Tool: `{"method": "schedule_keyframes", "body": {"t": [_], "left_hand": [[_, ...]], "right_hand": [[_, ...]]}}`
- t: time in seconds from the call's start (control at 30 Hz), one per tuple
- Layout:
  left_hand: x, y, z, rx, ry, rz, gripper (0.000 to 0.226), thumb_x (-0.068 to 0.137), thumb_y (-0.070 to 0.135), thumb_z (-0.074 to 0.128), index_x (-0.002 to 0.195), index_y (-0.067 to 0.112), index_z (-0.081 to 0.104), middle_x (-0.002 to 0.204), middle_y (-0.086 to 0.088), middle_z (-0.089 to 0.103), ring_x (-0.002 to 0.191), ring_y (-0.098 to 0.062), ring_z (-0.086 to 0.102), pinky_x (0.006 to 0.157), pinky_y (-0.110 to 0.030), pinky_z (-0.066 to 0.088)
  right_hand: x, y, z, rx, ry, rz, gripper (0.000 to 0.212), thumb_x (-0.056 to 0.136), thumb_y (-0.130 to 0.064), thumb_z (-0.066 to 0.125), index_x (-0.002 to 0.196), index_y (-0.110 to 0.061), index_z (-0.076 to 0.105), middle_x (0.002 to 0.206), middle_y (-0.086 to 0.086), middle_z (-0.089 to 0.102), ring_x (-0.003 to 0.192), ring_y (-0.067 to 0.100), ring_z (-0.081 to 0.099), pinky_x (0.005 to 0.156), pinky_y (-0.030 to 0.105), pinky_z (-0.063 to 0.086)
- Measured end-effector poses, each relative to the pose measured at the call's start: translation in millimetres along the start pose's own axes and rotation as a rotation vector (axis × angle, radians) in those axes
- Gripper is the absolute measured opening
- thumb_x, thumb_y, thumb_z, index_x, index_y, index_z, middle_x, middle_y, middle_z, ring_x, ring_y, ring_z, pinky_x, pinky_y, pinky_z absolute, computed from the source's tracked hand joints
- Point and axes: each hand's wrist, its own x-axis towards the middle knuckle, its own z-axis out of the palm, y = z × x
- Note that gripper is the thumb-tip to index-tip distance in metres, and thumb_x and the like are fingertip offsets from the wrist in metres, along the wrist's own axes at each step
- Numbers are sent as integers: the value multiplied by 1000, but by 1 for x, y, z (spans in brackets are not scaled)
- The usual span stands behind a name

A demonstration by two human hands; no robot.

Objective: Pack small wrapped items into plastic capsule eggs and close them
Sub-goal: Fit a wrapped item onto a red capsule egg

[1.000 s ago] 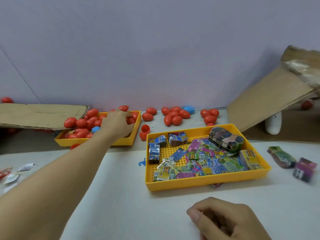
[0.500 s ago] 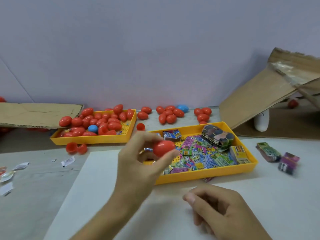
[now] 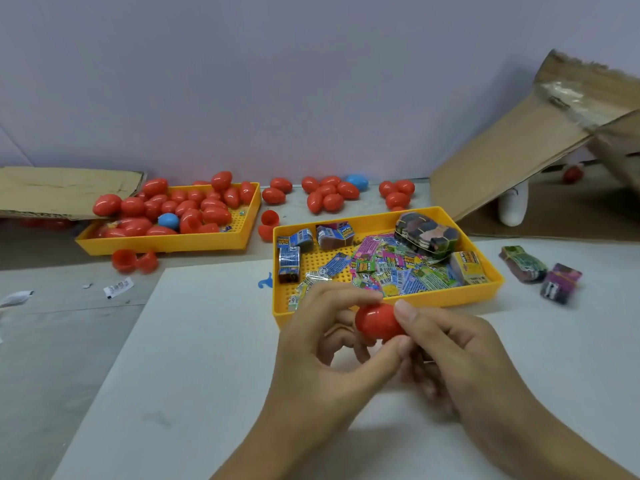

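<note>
fingers of left hand (image 3: 322,344) and right hand (image 3: 460,355) curled, pinching red egg (image 3: 377,322)

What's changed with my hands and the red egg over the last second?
The left hand took a red egg from the far tray and brought it toward you, in front of the near tray. The right hand, earlier resting curled, now pinches it too. Both trays stayed put.

Head view, single: worn at head height, facing forward and down across the table (image 3: 207,358) toward the rear wall (image 3: 311,81); hands close at lower frame, trays mid-distance. No second view to overlap.
</note>
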Motion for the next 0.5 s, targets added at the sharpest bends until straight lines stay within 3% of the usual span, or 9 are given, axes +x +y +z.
{"method": "schedule_keyframes", "body": {"t": [0.13, 0.3, 0.43, 0.5], "left_hand": [[-6, 5, -3, -228, 67, -259, 28, 74, 40, 69, 97, 25, 69, 80, -7, 65, 57, -23, 61, 52, -32, 51], [-3, 8, -4, -352, 38, -448, 36, 85, 51, 57, 85, 16, 68, 66, -14, 58, 45, -25, 55, 41, -28, 44], [2, 7, -7, -398, 49, -505, 44, 84, 58, 55, 79, 17, 71, 62, -15, 58, 40, -22, 53, 38, -24, 42], [1, 5, -7, -326, 51, -476, 43, 81, 59, 63, 81, 17, 69, 59, -14, 57, 41, -25, 53, 40, -26, 43]], "right_hand": [[1, 0, -3, 77, 22, 6, 49, 74, -59, 65, 74, -10, 70, 55, 7, 58, 39, 9, 39, 37, 12, 29], [-1, 3, -3, -24, -32, -66, 42, 77, -56, 64, 79, -15, 73, 56, 6, 60, 41, 8, 41, 39, 12, 31], [-2, 2, -5, -109, -68, -139, 16, 78, -37, 74, 93, -29, 77, 61, 5, 63, 47, 3, 50, 42, 13, 35], [-2, 3, -7, -117, -98, -167, 25, 77, -28, 76, 101, -35, 77, 68, 6, 66, 52, 3, 56, 44, 14, 39]]}}
